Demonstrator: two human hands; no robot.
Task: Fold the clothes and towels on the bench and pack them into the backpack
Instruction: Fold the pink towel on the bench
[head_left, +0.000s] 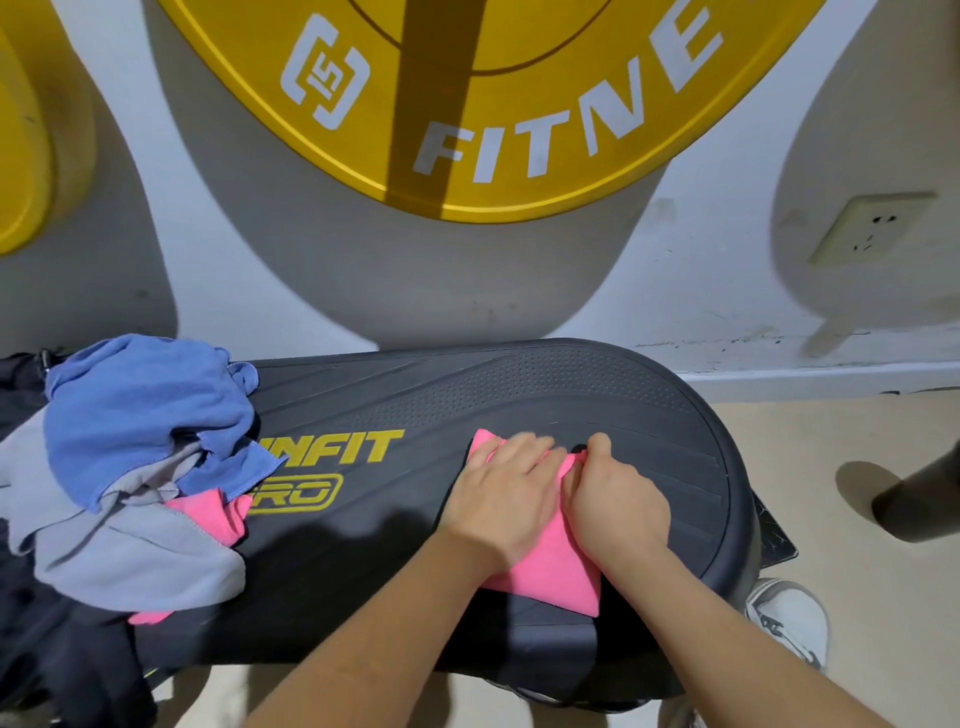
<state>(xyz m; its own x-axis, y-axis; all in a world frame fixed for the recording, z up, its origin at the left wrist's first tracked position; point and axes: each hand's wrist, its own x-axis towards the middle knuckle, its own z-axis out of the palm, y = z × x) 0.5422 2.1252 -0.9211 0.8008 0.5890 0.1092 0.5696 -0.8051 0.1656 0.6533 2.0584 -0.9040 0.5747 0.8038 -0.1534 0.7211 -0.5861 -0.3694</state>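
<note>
On the right half of the desk (467, 395) lies a folded towel (556, 571), near the desk's front edge, with the left hand (504, 499) pressed flat on top of it and the right hand (618, 499) just beside, its fingers (579, 470) curled onto the towel's edge. On the desk's left end sits a heap of unfolded cloths (145, 415), with another towel (213, 514) sticking out from under it. Behind the desk stands the wall, carrying a round sign (493, 104) above the desk's middle and a socket (872, 228) beyond its right end, and a shoe (789, 613) rests on the floor at the desk's front right corner.
</note>
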